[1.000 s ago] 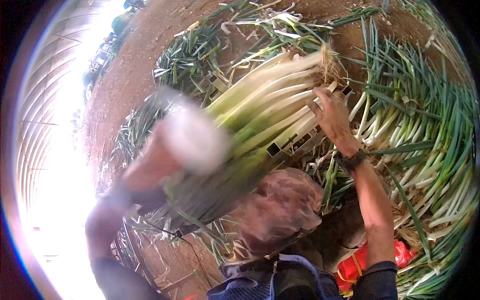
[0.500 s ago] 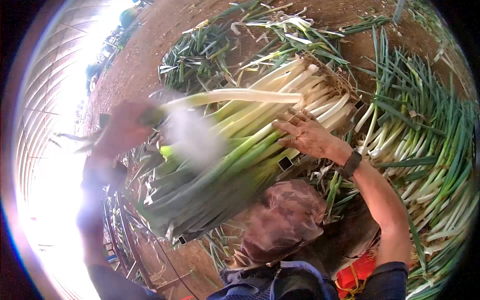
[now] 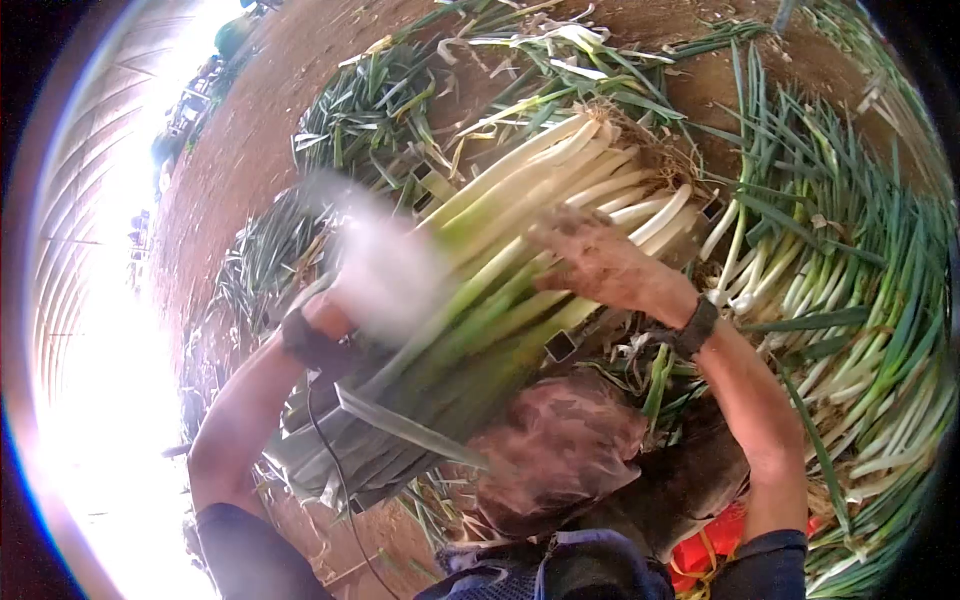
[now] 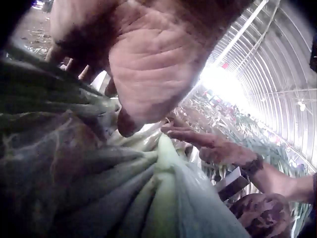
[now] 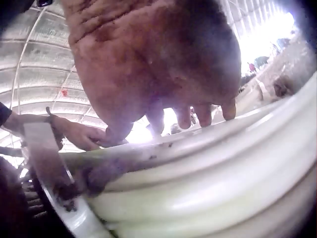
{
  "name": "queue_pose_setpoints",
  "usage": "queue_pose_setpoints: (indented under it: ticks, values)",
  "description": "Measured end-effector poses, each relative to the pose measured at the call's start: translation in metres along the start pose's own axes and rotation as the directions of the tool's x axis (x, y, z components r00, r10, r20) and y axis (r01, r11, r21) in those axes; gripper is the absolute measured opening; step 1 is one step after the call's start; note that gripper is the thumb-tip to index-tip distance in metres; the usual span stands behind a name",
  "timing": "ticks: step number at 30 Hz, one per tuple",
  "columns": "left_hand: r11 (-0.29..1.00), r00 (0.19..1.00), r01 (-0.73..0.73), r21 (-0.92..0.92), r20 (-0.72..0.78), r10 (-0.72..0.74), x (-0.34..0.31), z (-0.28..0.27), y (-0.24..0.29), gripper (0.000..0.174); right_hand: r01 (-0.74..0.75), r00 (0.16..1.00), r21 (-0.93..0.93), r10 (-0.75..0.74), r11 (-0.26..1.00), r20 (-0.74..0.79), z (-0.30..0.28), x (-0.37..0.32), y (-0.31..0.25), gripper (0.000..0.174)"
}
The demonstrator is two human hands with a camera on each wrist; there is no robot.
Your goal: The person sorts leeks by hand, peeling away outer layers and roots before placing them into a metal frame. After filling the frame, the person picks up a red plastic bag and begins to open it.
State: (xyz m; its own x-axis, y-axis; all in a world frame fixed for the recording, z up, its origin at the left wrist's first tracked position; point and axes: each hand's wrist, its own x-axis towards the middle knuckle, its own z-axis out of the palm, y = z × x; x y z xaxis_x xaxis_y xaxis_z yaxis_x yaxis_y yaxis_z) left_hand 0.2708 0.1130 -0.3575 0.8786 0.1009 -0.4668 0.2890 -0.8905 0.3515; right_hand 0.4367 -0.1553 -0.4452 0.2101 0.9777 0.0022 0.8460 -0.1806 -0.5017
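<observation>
A thick bundle of leeks point(image 3: 515, 190) lies slantwise, white stalks and roots at the upper right, green leaves at the lower left. Over the middle of the stalks is my right hand point(image 3: 610, 265), its fingers spread; in the right wrist view its fingers point(image 5: 184, 118) point down at the white stalks point(image 5: 198, 198). My left hand point(image 3: 328, 314) is at the leafy side, partly hidden by a whitish blur. Its palm and thumb point(image 4: 148, 74) hang over the leaves point(image 4: 168, 198) in the left wrist view, with nothing visibly gripped; the other fingertips are partly hidden.
A metal frame with a square tube end point(image 3: 561, 346) supports the bundle. More leeks point(image 3: 850, 300) cover the ground on the right. Green leaves point(image 3: 360, 110) lie heaped at the upper left. Camouflage cloth point(image 3: 560, 440) and a red bag point(image 3: 705, 550) are close to the body.
My left hand has come in from the far left, where it held a single leek, to the bundle's leafy side. That leek no longer stands apart. My right hand has moved from the root end toward mid-bundle.
</observation>
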Motion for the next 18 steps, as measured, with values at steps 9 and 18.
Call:
queue_pose_setpoints:
  ticks: [9, 18]
  values:
    - [0.937, 0.999, 0.012, 0.349, -0.048, 0.005, -0.001, 0.022, -0.004, 0.086, -0.147, 0.971, -0.191, 0.178, 0.97, 0.158, -0.012, 0.067, 0.038, 0.097]
    - [0.855, 0.976, 0.116, 0.506, 0.099, -0.192, -0.137, 0.001, 0.042, 0.125, -0.188, 0.976, -0.145, 0.202, 0.971, 0.088, 0.008, 0.049, 0.049, 0.091]
